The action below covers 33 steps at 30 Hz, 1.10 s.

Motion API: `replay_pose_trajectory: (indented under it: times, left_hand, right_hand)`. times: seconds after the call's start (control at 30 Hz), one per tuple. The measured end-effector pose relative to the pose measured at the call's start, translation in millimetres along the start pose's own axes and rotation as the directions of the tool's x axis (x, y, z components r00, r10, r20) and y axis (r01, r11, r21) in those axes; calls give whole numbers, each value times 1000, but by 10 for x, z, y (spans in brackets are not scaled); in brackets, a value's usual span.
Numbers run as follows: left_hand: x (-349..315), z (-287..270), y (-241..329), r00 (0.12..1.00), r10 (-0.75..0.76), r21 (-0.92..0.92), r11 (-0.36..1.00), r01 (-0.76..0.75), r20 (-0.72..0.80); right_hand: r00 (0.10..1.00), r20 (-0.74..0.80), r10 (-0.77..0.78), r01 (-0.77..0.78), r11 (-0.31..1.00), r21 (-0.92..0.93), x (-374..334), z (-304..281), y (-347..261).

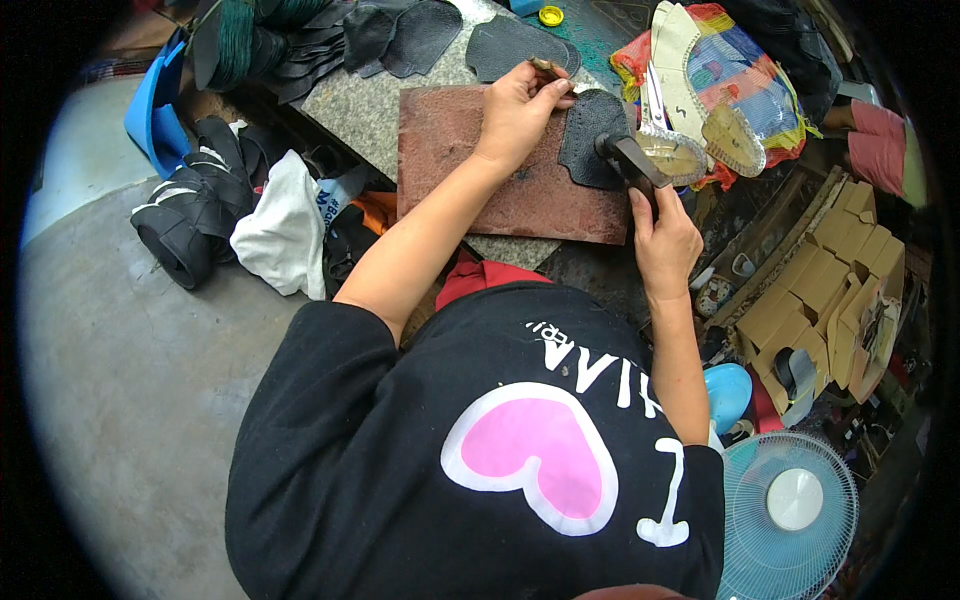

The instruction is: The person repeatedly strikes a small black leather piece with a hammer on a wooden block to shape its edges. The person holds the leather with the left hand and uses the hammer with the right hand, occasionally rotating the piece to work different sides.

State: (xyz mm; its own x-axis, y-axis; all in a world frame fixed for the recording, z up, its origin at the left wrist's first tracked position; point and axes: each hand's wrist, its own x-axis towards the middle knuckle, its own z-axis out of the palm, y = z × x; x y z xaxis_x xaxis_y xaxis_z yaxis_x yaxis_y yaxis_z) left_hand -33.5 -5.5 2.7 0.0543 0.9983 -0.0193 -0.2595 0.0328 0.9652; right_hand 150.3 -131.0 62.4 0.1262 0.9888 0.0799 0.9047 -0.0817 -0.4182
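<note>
My right hand [668, 235] is closed round the handle of a hammer [635, 160]. Its dark head is over a black textured leather piece [592, 165], and I cannot tell whether it touches. This cut piece, with a scalloped edge, lies on the right part of a reddish-brown board [450, 160]. At the leather's upper left edge, my left hand [518, 110] pinches something small and brownish, too small to name. Just right of the hammer lie scissors [652, 100] and two yellowish shaped templates, one a clear oval template [733, 140].
More black leather pieces [425, 38] lie at the back, near spools of green cord [235, 55]. A pale curved template [675, 60] rests on a colourful mesh bag [740, 70]. Black rolls [180, 245] and a white cloth [285, 230] are left; cardboard boxes [810, 280] and a fan [790, 520] right.
</note>
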Motion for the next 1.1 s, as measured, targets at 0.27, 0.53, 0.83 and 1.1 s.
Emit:
replay_pose_trajectory:
  times: [0.27,0.53,0.83,1.1]
  left_hand:
    - [-21,-30,-71,998,-4,131,991,-3,58]
    - [-4,-31,-21,988,94,375,917,-135,125]
    - [-22,88,97,778,425,618,475,-626,462]
    - [-17,67,13,840,410,640,549,-538,355]
  right_hand:
    - [1000,-8,-24,24,1000,14,4,-14,4]
    - [1000,4,0,0,1000,7,41,-5,11]
    - [884,-467,-1,351,663,662,117,-545,-348]
    - [997,-7,73,-71,986,151,22,-230,-101]
